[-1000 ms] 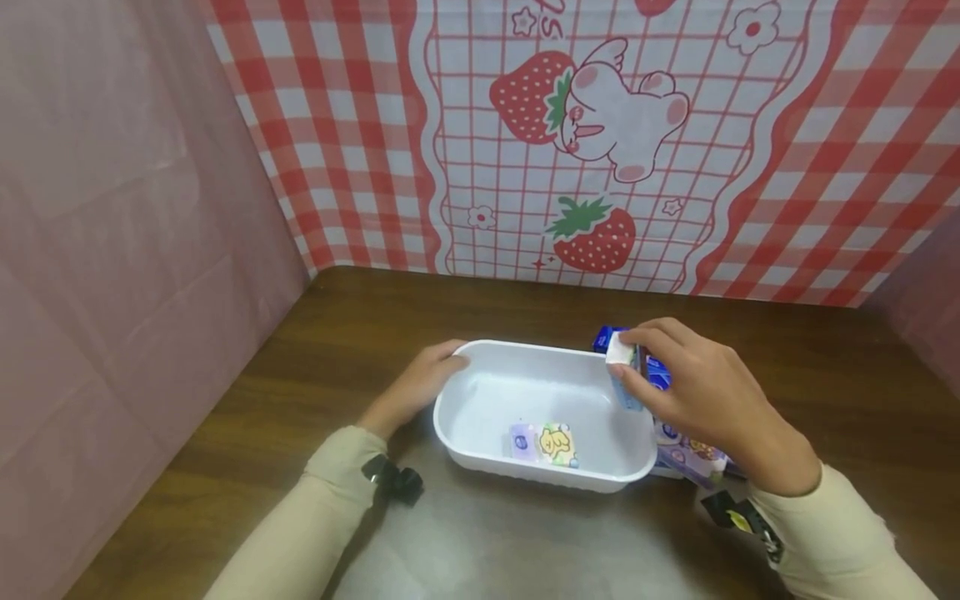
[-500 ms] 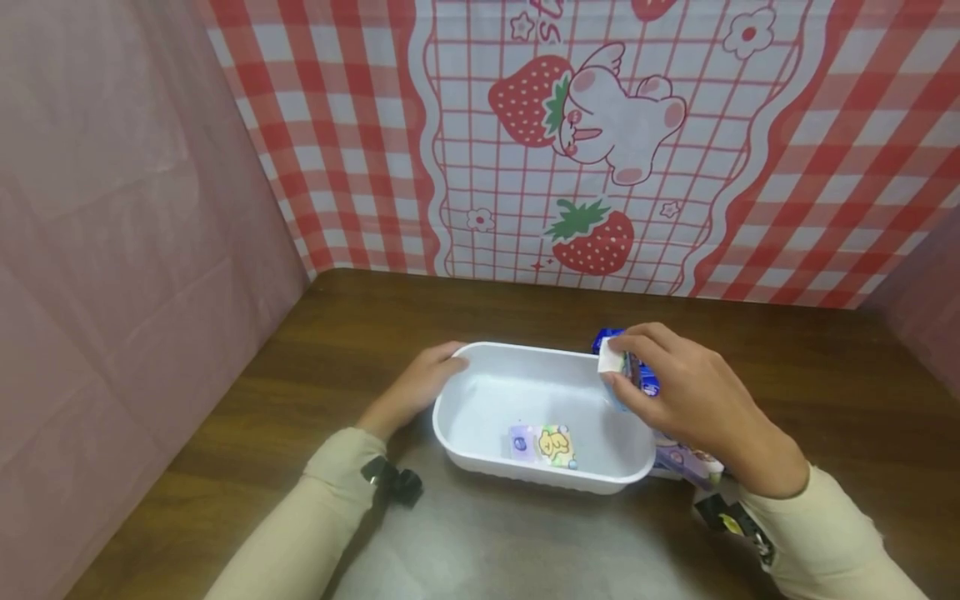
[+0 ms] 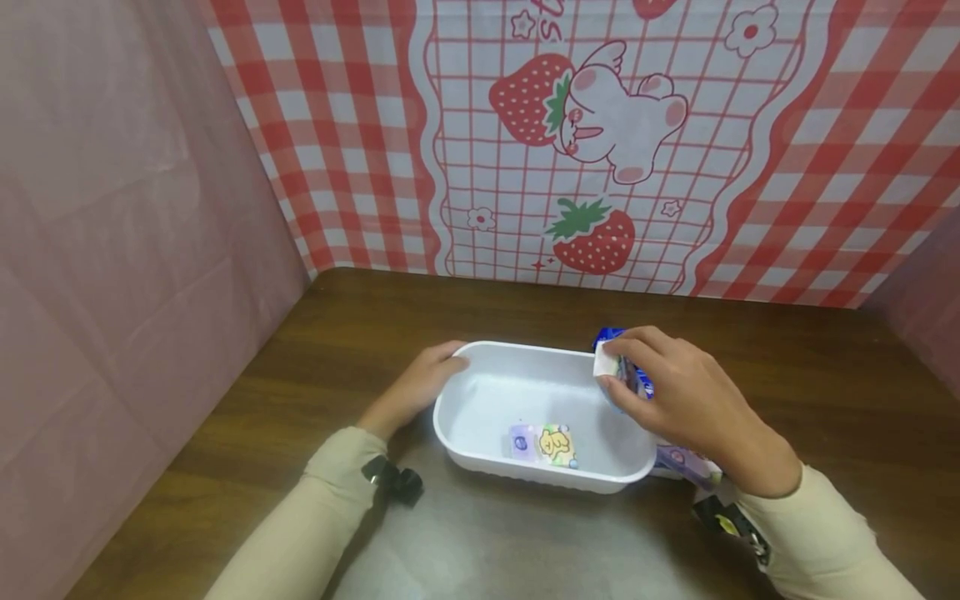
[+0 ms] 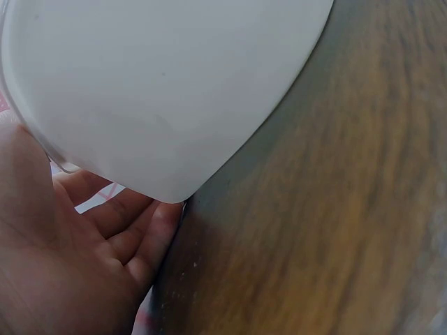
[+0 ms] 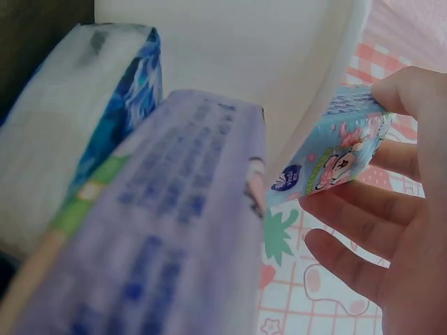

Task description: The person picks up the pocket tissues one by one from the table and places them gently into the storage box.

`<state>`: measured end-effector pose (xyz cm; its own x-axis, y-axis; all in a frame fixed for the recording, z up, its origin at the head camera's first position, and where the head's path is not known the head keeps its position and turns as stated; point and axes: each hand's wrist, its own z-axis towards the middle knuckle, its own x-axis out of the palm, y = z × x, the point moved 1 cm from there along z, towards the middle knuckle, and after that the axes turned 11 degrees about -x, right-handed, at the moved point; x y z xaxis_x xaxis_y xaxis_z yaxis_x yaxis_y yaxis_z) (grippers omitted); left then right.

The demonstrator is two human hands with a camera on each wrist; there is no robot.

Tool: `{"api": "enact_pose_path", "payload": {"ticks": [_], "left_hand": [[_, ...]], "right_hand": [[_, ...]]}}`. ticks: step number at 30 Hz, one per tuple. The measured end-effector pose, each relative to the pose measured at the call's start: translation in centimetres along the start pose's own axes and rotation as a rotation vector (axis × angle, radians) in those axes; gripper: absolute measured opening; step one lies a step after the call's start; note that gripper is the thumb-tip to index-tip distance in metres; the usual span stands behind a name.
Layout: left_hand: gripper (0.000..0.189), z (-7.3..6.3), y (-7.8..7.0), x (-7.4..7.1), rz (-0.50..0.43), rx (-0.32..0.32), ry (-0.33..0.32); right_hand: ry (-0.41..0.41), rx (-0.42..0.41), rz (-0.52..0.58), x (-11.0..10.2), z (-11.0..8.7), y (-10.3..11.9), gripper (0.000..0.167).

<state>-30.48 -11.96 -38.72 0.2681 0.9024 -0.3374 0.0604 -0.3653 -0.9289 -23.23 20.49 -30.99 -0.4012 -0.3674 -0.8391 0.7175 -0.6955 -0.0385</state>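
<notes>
A white tub [image 3: 487, 392] sits on a brown wood-grain worktop [image 3: 375, 317], seen from the person's own viewpoint. At the tub's left end, the left hand [image 3: 426, 379] grips it, thumb over the rim and fingers against the outside wall. At the tub's far right corner, the right hand [image 3: 686, 379] pinches a light blue pack [image 5: 342, 150] printed with a cartoon figure between thumb and fingers. The pack is roughly upright, white end uppermost. In the right wrist view, the tub's rim hides part of it; whether it touches the tub's wall cannot be told.

Inside the tub, near its front wall, a purple pack [image 3: 542, 444] with a yellow character lies flat. Outside the tub's right end are a second purple pack [image 3: 678, 461] and dark blue packaging [image 3: 609, 335], the latter partly hidden by the right hand.

The step in hand appears to be placing the light blue pack in the tub. That would call for bringing it inward past the rim, lowering it onto bare floor behind the purple pack and loosening the pinch, with the left hand steadying the tub.
</notes>
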Motion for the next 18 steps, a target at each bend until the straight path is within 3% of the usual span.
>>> {"api": "enact_pose_path", "payload": {"ticks": [8,18], "left_hand": [[0.036,-0.01,0.01,-0.04,0.0,-0.008,0.001],[0.036,0.06,0.1,-0.01,-0.002,0.003,0.007]], "right_hand": [[-0.012,-0.042,0.005,0.26,0.2,0.39,0.042],[0.031,-0.032,0.017,0.59,0.12,0.5,0.041]]}}
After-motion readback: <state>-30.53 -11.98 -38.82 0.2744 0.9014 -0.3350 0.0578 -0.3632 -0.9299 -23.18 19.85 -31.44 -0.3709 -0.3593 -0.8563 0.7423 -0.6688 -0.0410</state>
